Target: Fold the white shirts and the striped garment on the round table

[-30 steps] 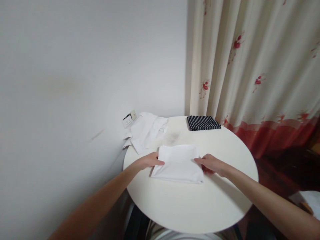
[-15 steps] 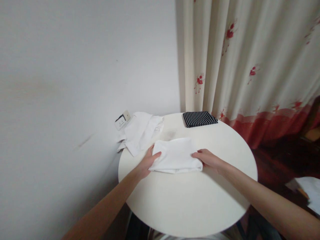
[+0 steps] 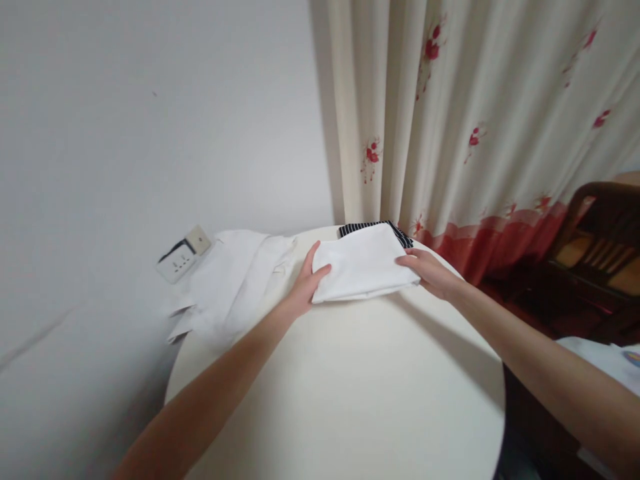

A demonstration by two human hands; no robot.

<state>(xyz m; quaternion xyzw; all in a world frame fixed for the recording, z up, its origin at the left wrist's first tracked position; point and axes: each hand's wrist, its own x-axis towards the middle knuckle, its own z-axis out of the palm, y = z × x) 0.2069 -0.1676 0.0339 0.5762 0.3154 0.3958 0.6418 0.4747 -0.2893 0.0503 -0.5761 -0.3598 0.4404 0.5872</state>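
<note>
A folded white cloth [image 3: 364, 268] is held between both my hands, lifted a little off the round white table [image 3: 350, 393]. My left hand [image 3: 305, 288] grips its left edge, thumb on top. My right hand [image 3: 429, 272] grips its right edge. The cloth hovers over a folded black-and-white striped cloth [image 3: 354, 229] at the table's far edge, hiding most of it.
A loose white garment [image 3: 230, 280] lies crumpled at the table's left edge against the wall, below a wall socket [image 3: 180, 255]. A flowered curtain [image 3: 475, 127] hangs behind. A dark wooden chair [image 3: 595, 260] stands at the right.
Both hands have lifted the folded white cloth from the table's middle and carried it away from me, over the striped cloth. The camera has moved closer and turned right.
</note>
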